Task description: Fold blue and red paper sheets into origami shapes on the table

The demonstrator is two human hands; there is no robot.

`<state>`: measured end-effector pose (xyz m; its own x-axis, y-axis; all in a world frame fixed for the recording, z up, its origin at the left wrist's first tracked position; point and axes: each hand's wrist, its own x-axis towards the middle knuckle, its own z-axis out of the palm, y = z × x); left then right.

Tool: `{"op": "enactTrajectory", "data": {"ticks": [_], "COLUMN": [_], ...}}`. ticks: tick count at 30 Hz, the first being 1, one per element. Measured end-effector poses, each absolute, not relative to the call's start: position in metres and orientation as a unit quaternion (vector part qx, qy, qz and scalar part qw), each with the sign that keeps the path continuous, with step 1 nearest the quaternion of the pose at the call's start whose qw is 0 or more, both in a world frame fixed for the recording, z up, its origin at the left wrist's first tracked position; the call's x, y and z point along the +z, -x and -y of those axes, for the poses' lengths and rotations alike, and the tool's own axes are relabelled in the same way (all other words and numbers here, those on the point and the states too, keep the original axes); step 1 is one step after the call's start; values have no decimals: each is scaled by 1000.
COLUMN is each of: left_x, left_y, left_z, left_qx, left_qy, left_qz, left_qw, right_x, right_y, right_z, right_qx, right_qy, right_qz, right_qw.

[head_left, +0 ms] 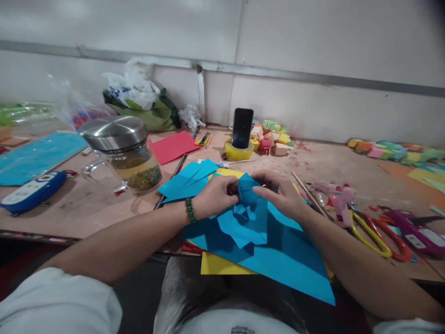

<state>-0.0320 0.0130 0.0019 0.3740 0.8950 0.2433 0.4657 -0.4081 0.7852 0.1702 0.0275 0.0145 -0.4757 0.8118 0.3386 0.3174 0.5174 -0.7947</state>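
Glass jar (130, 155) with steel lid sits far left on the worktop (86, 204). My left hand (215, 195), fingers closed, pinches the folded blue paper (248, 204) at its top edge. Paper lies mid-worktop over a yellow sheet (219, 266). My right hand (278, 192), fingers closed, grips the same fold. Pink glue gun (339, 199) and scissors (375, 234) lie right.

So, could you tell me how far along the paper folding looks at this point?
Partly done, it seems. The blue paper already shows several folds bunched near its top. In hand: the left hand and right hand both pinch the folded part together. Left: most of that sheet lies flat and unfolded, the yellow sheet under it looks unworked, and more blue sheets lie beside the left hand.
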Motion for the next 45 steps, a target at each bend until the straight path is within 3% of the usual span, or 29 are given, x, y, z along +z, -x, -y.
{"op": "enactTrajectory", "data": {"ticks": [10,26,36,42,45], "left_x": [5,1,-1,-4,-5], "left_y": [28,29,36,43,44], "left_z": [-10,-10,-21,-31,-33], "left_qx": [309,316,363,404,408], "left_qy": [-781,-787,-771,-710,-702], "left_qz": [-466,-448,-433,-488,-496], "left_qw": [278,283,292,306,308], "right_x": [4,10,4,1,0], "right_y": [-158,-160,-160,-165,-166], "right_z": [-17,-25,-30,-47,-49], "right_qx": [190,292,286,460,487], "right_qy": [366,354,385,432,407], "right_qz": [830,822,785,688,678], "right_qw": [376,338,392,358,371]}}
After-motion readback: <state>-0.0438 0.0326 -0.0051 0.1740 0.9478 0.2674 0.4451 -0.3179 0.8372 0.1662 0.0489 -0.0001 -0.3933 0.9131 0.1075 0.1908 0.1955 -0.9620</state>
